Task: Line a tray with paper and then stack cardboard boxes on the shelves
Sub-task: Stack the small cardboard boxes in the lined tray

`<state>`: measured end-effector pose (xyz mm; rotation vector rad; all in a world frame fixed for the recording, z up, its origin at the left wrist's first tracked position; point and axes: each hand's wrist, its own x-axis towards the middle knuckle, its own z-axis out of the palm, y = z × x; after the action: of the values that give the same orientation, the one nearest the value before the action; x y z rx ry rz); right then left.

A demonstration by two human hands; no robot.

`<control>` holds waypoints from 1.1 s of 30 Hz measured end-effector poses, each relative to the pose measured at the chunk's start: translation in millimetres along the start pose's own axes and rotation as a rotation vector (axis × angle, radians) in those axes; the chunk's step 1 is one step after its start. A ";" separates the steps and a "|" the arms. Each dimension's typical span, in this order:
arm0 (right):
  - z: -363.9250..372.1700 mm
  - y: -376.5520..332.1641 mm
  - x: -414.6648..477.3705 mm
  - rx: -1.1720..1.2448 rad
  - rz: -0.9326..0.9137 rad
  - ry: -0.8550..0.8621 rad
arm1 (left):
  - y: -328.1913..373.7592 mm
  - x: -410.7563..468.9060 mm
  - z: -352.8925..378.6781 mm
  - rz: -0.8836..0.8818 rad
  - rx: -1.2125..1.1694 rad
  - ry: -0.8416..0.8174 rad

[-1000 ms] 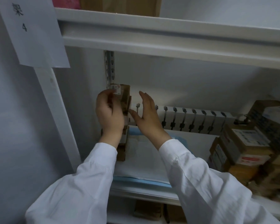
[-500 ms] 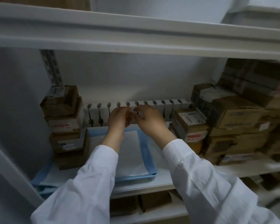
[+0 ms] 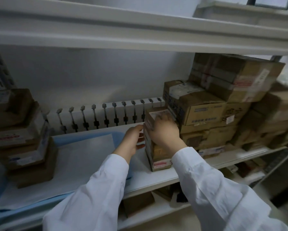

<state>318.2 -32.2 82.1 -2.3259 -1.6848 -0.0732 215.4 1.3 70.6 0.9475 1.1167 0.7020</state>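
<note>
A blue tray (image 3: 70, 139) lined with white paper (image 3: 83, 157) lies on the white shelf (image 3: 156, 179). At its left end stands a stack of several small cardboard boxes (image 3: 21, 137). Just right of the tray stands another narrow stack of small boxes (image 3: 158, 154). My right hand (image 3: 165, 130) lies over the top box of that stack, fingers curled on it. My left hand (image 3: 133, 140) is open, fingers spread, touching the stack's left side.
A big pile of larger cardboard boxes (image 3: 223, 104) fills the shelf's right half, tight against the narrow stack. A row of white boxes with black marks (image 3: 106, 115) lines the back wall. A shelf beam (image 3: 140, 37) runs close overhead. More boxes (image 3: 138, 204) sit on the shelf below.
The view has swung right, away from the left stack. Both hands have moved from the back row of white boxes to the narrow box stack right of the tray.
</note>
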 end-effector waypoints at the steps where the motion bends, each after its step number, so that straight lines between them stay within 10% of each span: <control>1: 1.6 4.7 -0.9 -0.002 -0.017 -0.001 | -1.7 0.5 6.3 -0.010 -0.004 -0.008; 13: -6.7 18.3 -5.4 0.106 -0.261 0.013 | -11.1 14.5 24.9 -0.045 -0.152 -0.002; 25: -9.8 17.4 5.3 0.820 -0.223 0.229 | -9.6 21.5 9.2 -0.047 -0.398 -0.090; 33: 22.2 23.7 3.4 0.311 0.084 -0.209 | -22.1 30.2 -21.1 -0.075 -0.571 -0.033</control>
<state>339.0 -30.5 57.0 -2.2233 -1.5539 0.4316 204.6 23.0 35.1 0.4266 0.8464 0.8782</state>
